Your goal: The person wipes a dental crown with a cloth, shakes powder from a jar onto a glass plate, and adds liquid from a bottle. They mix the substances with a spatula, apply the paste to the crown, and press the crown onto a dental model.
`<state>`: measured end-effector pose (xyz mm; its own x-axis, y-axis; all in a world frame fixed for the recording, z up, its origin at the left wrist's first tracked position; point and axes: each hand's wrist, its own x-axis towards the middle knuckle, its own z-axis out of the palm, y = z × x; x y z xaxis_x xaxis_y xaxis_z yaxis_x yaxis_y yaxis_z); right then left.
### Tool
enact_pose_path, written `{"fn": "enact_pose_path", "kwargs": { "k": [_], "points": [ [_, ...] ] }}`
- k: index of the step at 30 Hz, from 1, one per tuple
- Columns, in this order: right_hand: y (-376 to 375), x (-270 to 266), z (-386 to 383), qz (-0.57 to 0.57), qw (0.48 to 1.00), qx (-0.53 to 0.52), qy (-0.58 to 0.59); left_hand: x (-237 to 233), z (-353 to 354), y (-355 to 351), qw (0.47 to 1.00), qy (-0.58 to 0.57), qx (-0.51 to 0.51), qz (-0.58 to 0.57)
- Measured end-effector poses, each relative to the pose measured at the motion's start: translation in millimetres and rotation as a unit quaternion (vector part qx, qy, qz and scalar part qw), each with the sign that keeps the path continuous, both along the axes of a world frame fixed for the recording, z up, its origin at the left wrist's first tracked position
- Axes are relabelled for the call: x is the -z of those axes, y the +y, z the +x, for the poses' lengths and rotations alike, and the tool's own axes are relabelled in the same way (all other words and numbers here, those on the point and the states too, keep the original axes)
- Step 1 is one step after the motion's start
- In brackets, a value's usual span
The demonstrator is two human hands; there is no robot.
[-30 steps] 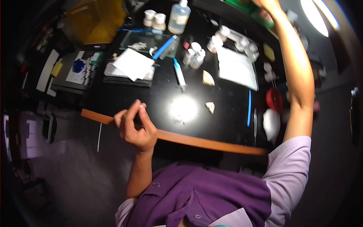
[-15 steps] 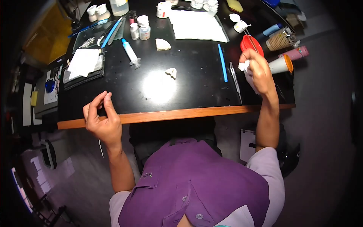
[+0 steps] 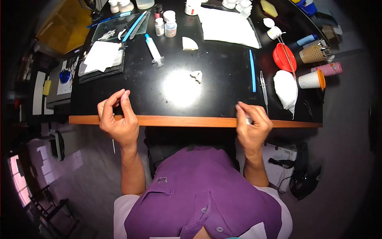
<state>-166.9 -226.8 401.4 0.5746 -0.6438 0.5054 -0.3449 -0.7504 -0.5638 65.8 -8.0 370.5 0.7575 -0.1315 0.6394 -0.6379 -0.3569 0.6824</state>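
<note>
L hand (image 3: 119, 121) is over the desk's (image 3: 155, 105) near edge, twd its L corner, fingers curled, thumb & index tips almost meeting; can't tell if anything's btwn them. Thin white stick (image 3: 114, 146) shows just below it; can't tell if held. R hand (image 3: 255, 126), over same edge twd R corner, is curled tight round a small white wad (image 3: 249, 120), mostly hidden by the fingers. Tweezers (image 3: 263, 89) & blue strip (image 3: 252, 71) lie just past R hand, w/ white bundle (image 3: 285, 89) nr R edge, red bowl (image 3: 279, 53) beyond it. Mid-desk: small pale jagged pc (image 3: 197, 76) by the glare; pale wedge (image 3: 190, 44) farther twd far edge. Syringe (image 3: 153, 49) lies L of wedge, tilted; white sheets (image 3: 101, 56) sit nr L edge. Paper towel (image 3: 227, 28) lies twd far edge.
</note>
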Motion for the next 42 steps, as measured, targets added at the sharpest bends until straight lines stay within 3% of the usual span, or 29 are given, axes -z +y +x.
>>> {"fn": "enact_pose_path", "kwargs": {
  "k": [3, 7, 9, 13, 20, 23, 26, 29, 30, 35, 37, 40, 42],
  "points": [
    [27, 1, 47, -0.032, 0.994, -0.102, 0.003, -1, 0, 0, 0.999, 0.026, 0.003, -0.039],
    [62, 4, 114, 0.017, 0.964, -0.263, -0.049, -6, 0, 5, 0.998, 0.044, 0.009, -0.052],
    [55, -14, 113, 0.047, 0.958, -0.274, -0.069, 0, 4, 10, 0.997, 0.048, 0.011, -0.063],
    [7, -31, 96, 0.13, 0.958, -0.228, 0.116, -1, 2, 12, 0.997, 0.025, 0.012, -0.072],
    [-35, -17, 146, 0.142, 0.96, -0.204, 0.129, -2, 8, 5, 1.0, 0.024, 0.003, -0.013],
    [-40, -17, 168, 0.128, 0.968, -0.18, 0.12, 1, 10, 8, 0.997, 0.028, 0.028, -0.061],
    [-30, -20, 162, 0.029, 0.971, -0.235, 0.03, -8, 5, 15, 0.995, 0.069, 0.032, -0.065],
    [-8, -33, 138, -0.034, 0.966, -0.238, 0.093, -2, -1, 20, 0.977, 0.119, 0.059, -0.17],
    [-3, -33, 128, -0.065, 0.962, -0.246, 0.1, -5, -5, 27, 0.985, 0.09, 0.046, -0.137],
    [5, -11, 87, -0.078, 0.965, -0.226, 0.105, -8, -24, 59, 0.988, 0.082, 0.027, -0.129],
    [21, -12, 83, -0.024, 0.971, -0.21, 0.11, -4, -30, 63, 0.987, 0.075, 0.012, -0.142],
    [75, -25, 105, -0.001, 0.967, -0.234, 0.097, -2, -35, 73, 0.984, 0.075, 0.012, -0.16],
    [97, -11, 133, -0.047, 0.963, -0.259, 0.054, -4, -35, 76, 0.982, 0.101, 0.007, -0.161]
  ]
}}
